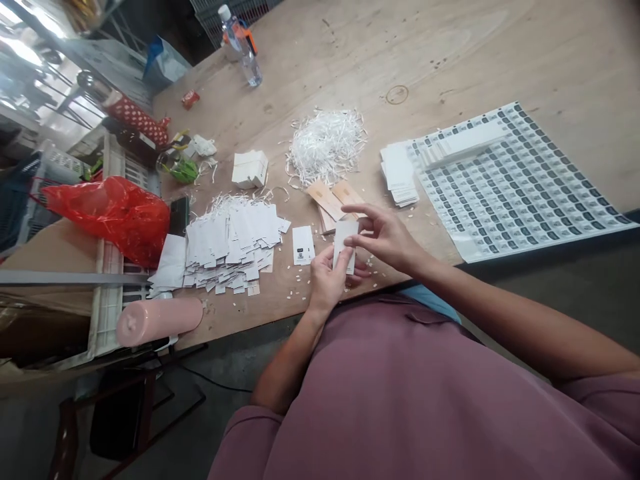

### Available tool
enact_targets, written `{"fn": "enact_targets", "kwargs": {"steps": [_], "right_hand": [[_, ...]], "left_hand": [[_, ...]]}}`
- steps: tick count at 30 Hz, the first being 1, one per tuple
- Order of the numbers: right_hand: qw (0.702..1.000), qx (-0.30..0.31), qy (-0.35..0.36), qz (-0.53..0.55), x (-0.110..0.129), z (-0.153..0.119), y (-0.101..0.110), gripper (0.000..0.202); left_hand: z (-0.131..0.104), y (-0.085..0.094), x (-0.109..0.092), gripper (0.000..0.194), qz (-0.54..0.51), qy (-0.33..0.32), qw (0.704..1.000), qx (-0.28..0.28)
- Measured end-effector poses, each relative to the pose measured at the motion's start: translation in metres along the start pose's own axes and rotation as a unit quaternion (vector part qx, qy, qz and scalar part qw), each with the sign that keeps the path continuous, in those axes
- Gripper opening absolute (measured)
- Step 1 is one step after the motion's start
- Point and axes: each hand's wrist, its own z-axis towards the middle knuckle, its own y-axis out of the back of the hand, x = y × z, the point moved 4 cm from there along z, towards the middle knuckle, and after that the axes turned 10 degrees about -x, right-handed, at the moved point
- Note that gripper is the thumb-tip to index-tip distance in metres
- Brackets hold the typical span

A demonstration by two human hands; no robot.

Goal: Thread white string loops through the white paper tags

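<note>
Hands close together, fingers bent, forearms angled inward

We find the held card partly hidden by fingers, the patterned sheet's print too small to read.

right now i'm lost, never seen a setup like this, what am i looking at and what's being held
There is no machine here: a person works with two bare hands. The single picture comes from a camera worn on the head, looking forward and down.

The left hand holds a white card; the right hand reaches over it, thumb on its face.

On the wooden table lie a spread heap of white cards, a tangle of white strips, tan pieces and a large printed sheet. A clear bottle stands at the far side.
</note>
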Motion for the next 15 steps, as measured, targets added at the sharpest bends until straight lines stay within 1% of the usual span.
{"fn": "enact_targets", "kwargs": {"steps": [2, 4, 5, 6, 7, 8, 9, 10, 11, 12, 13, 15], "right_hand": [[1.000, 0.005, 0.006, -0.006, -0.005, -0.005, -0.004, 0.052], [0.998, 0.002, 0.051, -0.040, -0.005, -0.004, 0.003, 0.045], [0.993, -0.012, 0.091, -0.070, -0.004, 0.002, 0.012, 0.039], [0.984, -0.035, 0.138, -0.110, -0.002, 0.010, 0.026, 0.033], [0.967, -0.064, 0.188, -0.160, 0.001, 0.022, 0.044, 0.026], [0.946, -0.094, 0.227, -0.213, 0.003, 0.036, 0.063, 0.020], [0.926, -0.111, 0.247, -0.264, 0.003, 0.053, 0.082, 0.019], [0.908, -0.107, 0.259, -0.311, 0.003, 0.071, 0.100, 0.018], [0.893, -0.086, 0.261, -0.357, 0.001, 0.090, 0.114, 0.013], [0.877, -0.056, 0.256, -0.404, -0.001, 0.107, 0.125, 0.013], [0.860, -0.022, 0.243, -0.449, -0.004, 0.123, 0.133, 0.028], [0.829, 0.046, 0.197, -0.521, -0.010, 0.147, 0.139, 0.054]], "left_hand": [[0.001, 0.010, 0.000, 0.047, 0.049, -0.026, 0.998, -0.030], [0.004, 0.030, -0.005, 0.047, 0.101, -0.073, 0.988, -0.086], [0.007, 0.044, -0.010, 0.046, 0.131, -0.119, 0.976, -0.125], [0.011, 0.057, -0.016, 0.047, 0.166, -0.179, 0.957, -0.159], [0.015, 0.071, -0.020, 0.045, 0.199, -0.225, 0.933, -0.196], [0.022, 0.082, -0.021, 0.041, 0.231, -0.248, 0.914, -0.223], [0.029, 0.092, -0.021, 0.035, 0.255, -0.256, 0.900, -0.245], [0.036, 0.100, -0.019, 0.032, 0.277, -0.264, 0.887, -0.259], [0.042, 0.104, -0.018, 0.033, 0.311, -0.278, 0.869, -0.266], [0.046, 0.105, -0.018, 0.035, 0.343, -0.298, 0.847, -0.276], [0.049, 0.105, -0.018, 0.037, 0.371, -0.321, 0.823, -0.285], [0.049, 0.100, -0.022, 0.038, 0.402, -0.370, 0.779, -0.306]]}}
